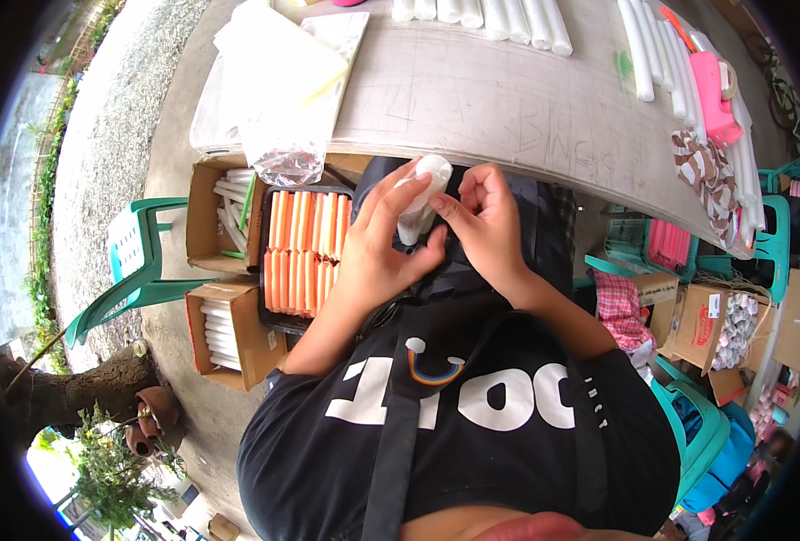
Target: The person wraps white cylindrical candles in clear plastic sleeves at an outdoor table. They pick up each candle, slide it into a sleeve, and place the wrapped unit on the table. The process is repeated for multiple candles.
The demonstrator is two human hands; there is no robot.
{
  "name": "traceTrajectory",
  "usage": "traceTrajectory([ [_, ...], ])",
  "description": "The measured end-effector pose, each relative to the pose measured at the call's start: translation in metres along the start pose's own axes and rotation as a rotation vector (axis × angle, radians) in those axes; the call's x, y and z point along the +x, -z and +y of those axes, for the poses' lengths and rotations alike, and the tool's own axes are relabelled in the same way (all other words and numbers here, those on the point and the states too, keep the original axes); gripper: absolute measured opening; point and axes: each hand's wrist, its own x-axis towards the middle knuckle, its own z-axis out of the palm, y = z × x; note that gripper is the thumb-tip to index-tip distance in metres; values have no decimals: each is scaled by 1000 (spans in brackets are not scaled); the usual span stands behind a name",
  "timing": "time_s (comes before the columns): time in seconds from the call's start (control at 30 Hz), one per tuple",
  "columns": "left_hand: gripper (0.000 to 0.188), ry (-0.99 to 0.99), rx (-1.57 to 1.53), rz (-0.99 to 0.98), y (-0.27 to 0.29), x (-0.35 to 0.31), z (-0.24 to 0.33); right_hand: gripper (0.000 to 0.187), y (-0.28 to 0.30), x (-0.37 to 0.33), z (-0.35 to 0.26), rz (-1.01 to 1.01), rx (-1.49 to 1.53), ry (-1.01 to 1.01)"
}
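My left hand [377, 243] is wrapped round a white candle-like cylinder [432, 169] with a rounded top, held in front of my lap just below the table edge. Its lower part looks glossy, as if in clear plastic film. Close against its right side is my right hand [492, 230]. The right fingers are curled in, and the thumb points toward the cylinder; whether anything is pinched there I cannot make out. To the left of my left hand, a black tray [285, 322] holds rows of orange-and-white wrapped candles [303, 281].
The table [472, 99] carries white sticks [508, 20], a pink glue gun [714, 95] and plastic bags [278, 72]. Cardboard boxes [254, 338] of white sticks stand at left beside a green chair [138, 261]. More boxes [693, 325] and green chairs [702, 433] are at right.
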Motion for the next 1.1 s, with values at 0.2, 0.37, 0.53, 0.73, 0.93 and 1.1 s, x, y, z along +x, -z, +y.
traceTrajectory([
  [0.2,82,194,-588,29,-23,-18,-41,39,-6,2,62,-60,294,8],
  [0.37,54,418,-602,-79,-34,-32,-76,29,27,0,66,-214,61,-232],
  [0.53,58,21,-565,-132,65,10,-11,19,83,-12,39,-145,-66,-255],
  [0.73,56,-706,55,398,131,104,-16,11,115,-27,38,27,-61,-375],
  [0.93,45,-958,662,123,98,198,-22,14,123,-45,65,7,-319,-142],
  [1.1,41,-946,717,-309,39,279,-49,19,129,-59,38,-34,-505,-126],
])
